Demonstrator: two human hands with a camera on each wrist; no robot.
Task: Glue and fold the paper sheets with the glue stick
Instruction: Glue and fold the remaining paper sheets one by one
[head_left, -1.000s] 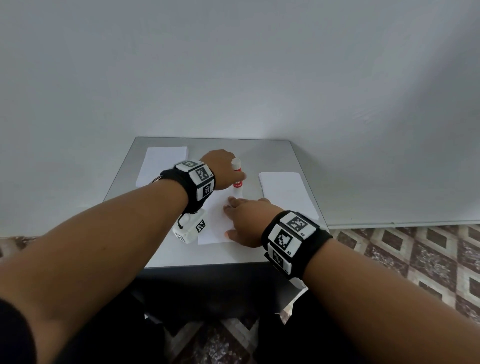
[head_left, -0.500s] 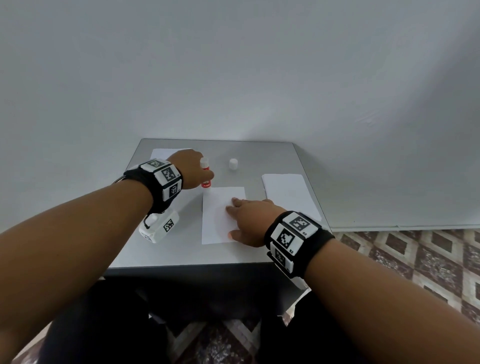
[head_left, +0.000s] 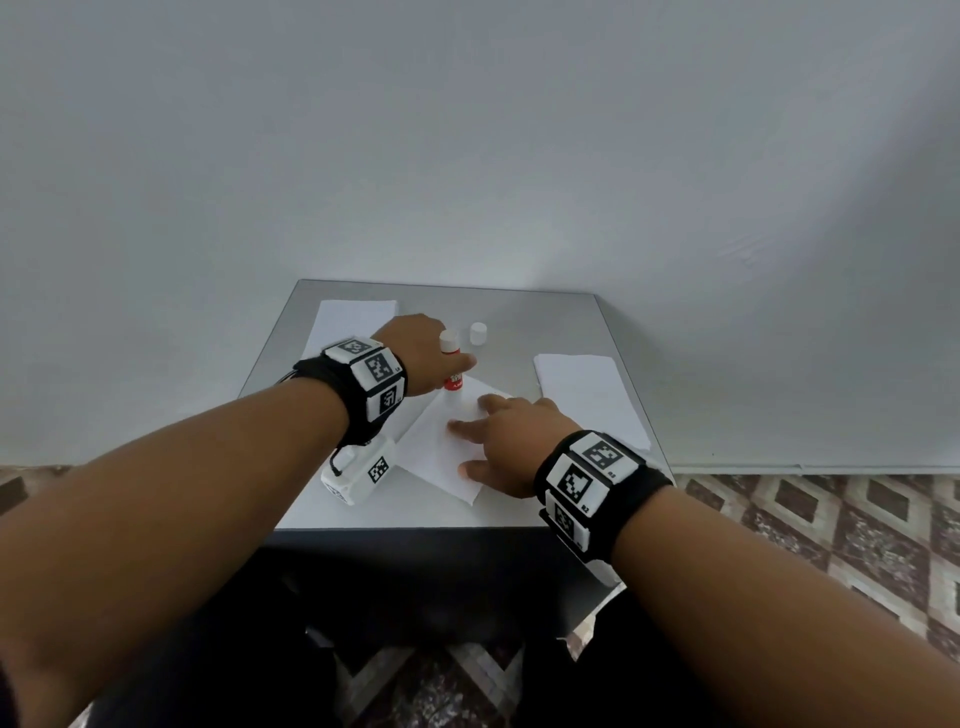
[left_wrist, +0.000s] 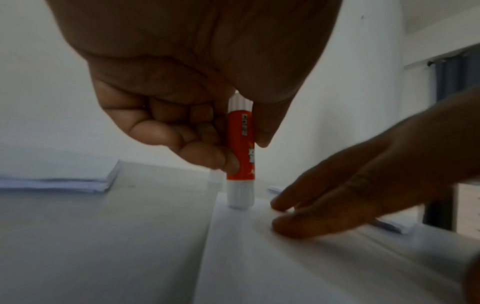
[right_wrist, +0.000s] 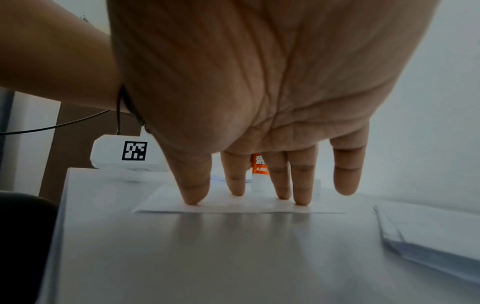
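Step in hand: gluing, judged from the contact. The left hand has its grip clenched round the orange-and-white plastic glue stick, held upright w/ its white tip touching the far-left corner of the white rectangular paper sheet, which lies skewed mid grey tabletop. The right hand has a released grip: straight fingers press the sheet flat, just right of the stick. The small white round cap stands just beyond the sheet; a white paper stack lies right of the sheet, another white stack far-left of it. Next, probably: drag the stick along the sheet's edge while the right hand pins it, light pressure so the paper doesn't wrinkle, then fold.
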